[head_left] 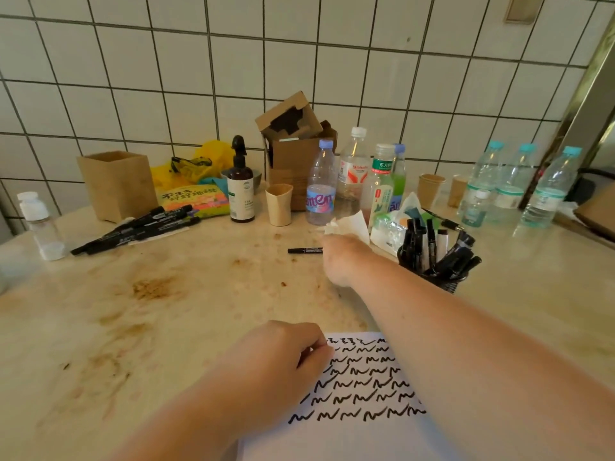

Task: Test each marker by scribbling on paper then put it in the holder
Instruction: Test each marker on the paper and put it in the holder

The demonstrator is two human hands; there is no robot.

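Note:
A white paper [352, 430] covered in rows of black scribbles lies at the near edge of the table. My left hand [283, 354] rests on its top left corner with the fingers curled, pinning it down. My right hand [342, 261] is stretched out to the middle of the table, and a black marker [304, 250] sticks out sideways from its left side. The fingers are hidden behind the hand. Just to the right of that hand stands a black mesh holder [442, 282] filled with several black markers. Several more black markers [139, 227] lie in a pile at the far left.
A stained beige table [166, 311] meets a white tiled wall. Along the back stand a wooden box [116, 184], a brown pump bottle [241, 191], a beige cup [279, 204], a cardboard box [293, 141], several water bottles [321, 188], crumpled tissue [349, 222] and paper cups [431, 188].

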